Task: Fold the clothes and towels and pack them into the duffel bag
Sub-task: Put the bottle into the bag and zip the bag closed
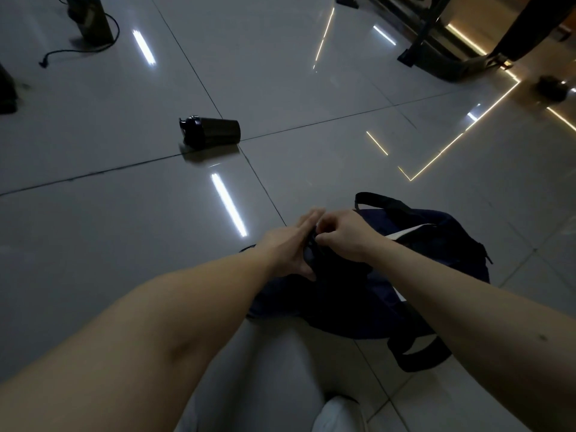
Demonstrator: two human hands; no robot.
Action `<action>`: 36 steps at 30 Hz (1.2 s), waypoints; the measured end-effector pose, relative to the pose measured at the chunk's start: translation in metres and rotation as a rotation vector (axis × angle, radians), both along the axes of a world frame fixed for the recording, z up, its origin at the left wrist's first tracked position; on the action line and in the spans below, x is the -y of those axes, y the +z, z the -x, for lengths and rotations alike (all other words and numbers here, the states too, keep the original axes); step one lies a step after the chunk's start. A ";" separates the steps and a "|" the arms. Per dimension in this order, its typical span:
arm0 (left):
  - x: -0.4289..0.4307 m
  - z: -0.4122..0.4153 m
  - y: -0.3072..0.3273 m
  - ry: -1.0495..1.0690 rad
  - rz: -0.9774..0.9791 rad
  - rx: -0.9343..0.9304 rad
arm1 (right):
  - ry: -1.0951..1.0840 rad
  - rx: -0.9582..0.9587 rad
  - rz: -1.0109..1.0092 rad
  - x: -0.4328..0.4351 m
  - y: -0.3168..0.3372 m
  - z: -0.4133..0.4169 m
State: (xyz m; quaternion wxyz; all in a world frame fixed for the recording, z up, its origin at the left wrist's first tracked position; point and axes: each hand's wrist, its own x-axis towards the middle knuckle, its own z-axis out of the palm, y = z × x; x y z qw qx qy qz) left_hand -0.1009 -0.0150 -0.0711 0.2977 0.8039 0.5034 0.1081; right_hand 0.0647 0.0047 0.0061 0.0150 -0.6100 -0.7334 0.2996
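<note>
A dark navy duffel bag point(436, 260) lies on the glossy tiled floor in front of me, its black straps sticking out at the far end and near my right forearm. A strip of white cloth point(405, 232) shows inside its top. My left hand point(293, 244) presses flat, fingers straight, against the bag's left end. My right hand point(343, 233) has curled fingers pinching a small dark part at the bag's top edge, likely a zipper pull. What fills the bag is hidden.
A black shaker bottle point(210, 131) lies on its side on the floor ahead. A dark stand with a cable point(90, 20) sits far left, gym equipment point(436, 51) far right. My light trousers and white shoe point(336, 413) are at the bottom.
</note>
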 end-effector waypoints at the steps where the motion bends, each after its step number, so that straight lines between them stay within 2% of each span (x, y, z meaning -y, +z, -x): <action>1: -0.005 -0.001 0.003 -0.037 -0.019 -0.038 | -0.001 0.004 -0.014 0.000 -0.001 0.000; 5: -0.020 -0.001 0.005 -0.106 0.025 -0.014 | -0.084 0.055 -0.103 0.010 -0.005 0.003; 8: -0.026 0.000 0.003 -0.052 0.072 0.066 | -0.128 0.104 -0.289 0.028 -0.002 0.011; 10: -0.026 -0.001 0.001 -0.002 0.069 0.107 | -0.093 0.048 -0.448 0.048 0.009 0.016; 11: -0.026 -0.002 0.001 0.022 0.075 0.123 | -0.076 -0.006 -0.458 0.061 0.014 0.017; 13: -0.027 -0.004 0.002 0.085 0.101 0.149 | -0.158 -0.106 -0.286 0.094 0.018 0.022; 16: -0.025 -0.006 0.003 0.185 0.122 0.193 | -0.556 -0.245 0.207 0.137 -0.007 0.018; 18: -0.022 -0.007 0.007 0.210 0.132 0.199 | -0.713 -0.229 0.327 0.144 -0.025 0.010; 23: -0.003 -0.010 0.019 0.264 0.130 0.234 | -0.800 0.017 0.202 0.113 -0.048 -0.003; 28: 0.033 -0.010 0.028 0.392 0.108 0.192 | -0.679 0.275 0.191 0.100 -0.056 -0.006; 32: 0.066 -0.010 0.029 0.478 0.072 0.169 | -0.586 0.356 0.181 0.093 -0.042 -0.012; 36: 0.074 -0.007 0.024 0.607 0.091 0.186 | -0.522 0.339 0.051 0.089 -0.035 -0.021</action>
